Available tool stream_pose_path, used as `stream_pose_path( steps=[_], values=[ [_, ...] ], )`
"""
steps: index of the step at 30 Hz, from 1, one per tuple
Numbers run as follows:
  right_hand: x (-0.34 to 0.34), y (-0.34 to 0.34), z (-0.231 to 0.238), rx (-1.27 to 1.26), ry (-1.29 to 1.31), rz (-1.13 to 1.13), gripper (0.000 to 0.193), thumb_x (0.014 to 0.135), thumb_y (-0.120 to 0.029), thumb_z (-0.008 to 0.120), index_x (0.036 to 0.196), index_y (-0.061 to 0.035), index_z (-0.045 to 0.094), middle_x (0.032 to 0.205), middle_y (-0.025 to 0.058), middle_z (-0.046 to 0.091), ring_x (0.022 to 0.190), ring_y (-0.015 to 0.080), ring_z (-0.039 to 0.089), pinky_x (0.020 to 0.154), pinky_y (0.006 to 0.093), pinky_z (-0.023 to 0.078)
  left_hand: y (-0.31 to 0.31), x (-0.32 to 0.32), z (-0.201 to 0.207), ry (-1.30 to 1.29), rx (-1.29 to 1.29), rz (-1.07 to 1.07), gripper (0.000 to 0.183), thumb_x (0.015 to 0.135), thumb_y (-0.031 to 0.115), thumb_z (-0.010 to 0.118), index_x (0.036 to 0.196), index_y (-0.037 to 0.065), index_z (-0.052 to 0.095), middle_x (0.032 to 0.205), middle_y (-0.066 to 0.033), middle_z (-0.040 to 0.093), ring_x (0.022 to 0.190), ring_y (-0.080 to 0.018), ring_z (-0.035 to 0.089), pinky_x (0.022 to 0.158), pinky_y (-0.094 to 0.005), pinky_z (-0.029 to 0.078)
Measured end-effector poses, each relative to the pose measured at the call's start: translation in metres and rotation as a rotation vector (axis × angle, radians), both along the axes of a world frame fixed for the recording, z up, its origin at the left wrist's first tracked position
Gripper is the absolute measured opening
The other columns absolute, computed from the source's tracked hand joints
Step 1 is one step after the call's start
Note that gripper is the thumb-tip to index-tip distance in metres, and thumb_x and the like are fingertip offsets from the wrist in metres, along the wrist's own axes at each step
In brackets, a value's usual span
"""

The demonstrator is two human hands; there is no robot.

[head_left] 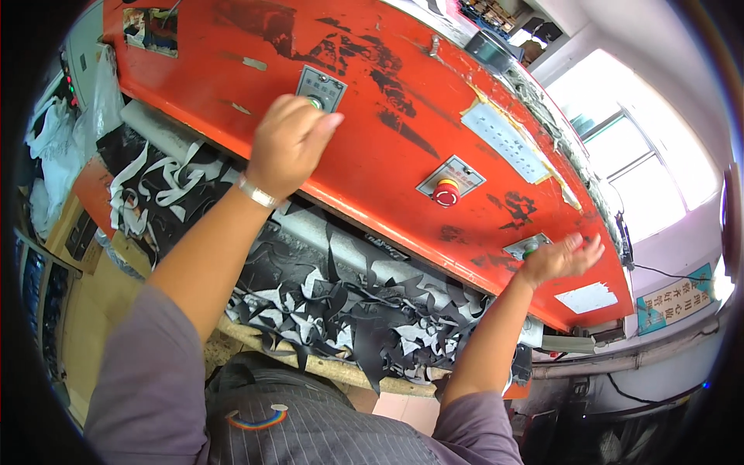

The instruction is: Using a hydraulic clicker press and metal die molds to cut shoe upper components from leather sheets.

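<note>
My left hand [288, 141] is curled into a fist with its thumb out, over the lower part of a grey metal plate [322, 87] on the red machine front [372, 139]. A green button on that plate is mostly hidden behind the knuckles; whether they touch it I cannot tell. At the right, my right hand [559, 262] holds nothing, its fingers stretched out. The heel of this hand is beside a second green button [530, 248], and contact there is unclear. Between my hands sits a red mushroom-shaped stop button [446, 194] on its own plate.
Black and white cut scraps [341, 310] lie heaped under the machine front, along a grey roller [349, 240]. Plastic bags [58, 147] hang at the far left. A dark round container [490, 48] stands on the machine's top edge. A window [628, 147] is at the right.
</note>
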State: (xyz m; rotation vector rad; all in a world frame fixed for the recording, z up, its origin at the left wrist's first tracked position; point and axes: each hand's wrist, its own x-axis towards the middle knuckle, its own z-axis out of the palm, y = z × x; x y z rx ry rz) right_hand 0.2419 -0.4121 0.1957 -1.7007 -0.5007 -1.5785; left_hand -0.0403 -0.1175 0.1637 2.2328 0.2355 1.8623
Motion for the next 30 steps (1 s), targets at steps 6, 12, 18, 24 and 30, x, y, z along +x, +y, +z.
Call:
stream_pose_path(
  steps=[6,12,18,24,30],
  values=[
    [-0.059,-0.031,-0.036,-0.049,-0.029,0.115,0.044,0.095,-0.021,0.052,0.132,0.0007,0.043,0.14,0.0239,0.036,0.131,0.0359,0.033,0.108,0.0476,0.025,-0.036,-0.057,-0.032,0.397,-0.277,-0.128,0.032,0.091,0.02,0.058,0.067,0.001,0.05,0.064,-0.0144,0.043,0.059,-0.0321,0.044,0.056,-0.0424,0.036],
    [-0.216,-0.055,-0.141,-0.955,0.536,0.877,0.032,0.077,-0.023,0.074,0.103,-0.0064,0.065,0.099,0.0126,0.065,0.09,0.0315,0.059,0.083,0.0394,0.045,-0.133,-0.14,-0.137,1.203,-0.494,-0.406,0.036,0.087,0.041,0.058,0.074,0.01,0.07,0.077,-0.0154,0.065,0.072,-0.0349,0.063,0.067,-0.0443,0.05],
    [-0.322,-0.075,-0.175,-1.294,0.775,0.791,0.053,0.066,-0.035,0.079,0.106,-0.0033,0.065,0.099,0.0118,0.064,0.092,0.0298,0.059,0.078,0.038,0.05,-0.182,-0.165,-0.147,1.281,-0.379,-0.277,0.037,0.082,0.048,0.058,0.079,0.015,0.074,0.083,-0.0073,0.069,0.085,-0.0283,0.065,0.072,-0.0412,0.052],
    [-0.329,-0.067,-0.182,-1.232,0.767,0.707,0.044,0.064,-0.028,0.079,0.101,-0.0066,0.067,0.09,0.0101,0.063,0.087,0.0286,0.06,0.075,0.0377,0.05,-0.178,-0.163,-0.15,1.236,-0.413,-0.221,0.035,0.079,0.045,0.06,0.074,0.013,0.074,0.082,-0.0077,0.069,0.083,-0.0281,0.065,0.07,-0.0414,0.052],
    [-0.304,-0.049,-0.16,-1.338,0.877,0.757,0.045,0.064,-0.029,0.079,0.103,-0.0087,0.068,0.092,0.0094,0.065,0.088,0.0289,0.062,0.075,0.0379,0.051,-0.145,-0.134,-0.132,1.488,-0.491,-0.371,0.041,0.077,0.051,0.06,0.078,0.013,0.075,0.075,-0.0113,0.069,0.073,-0.0314,0.067,0.07,-0.0409,0.053]
  ],
)
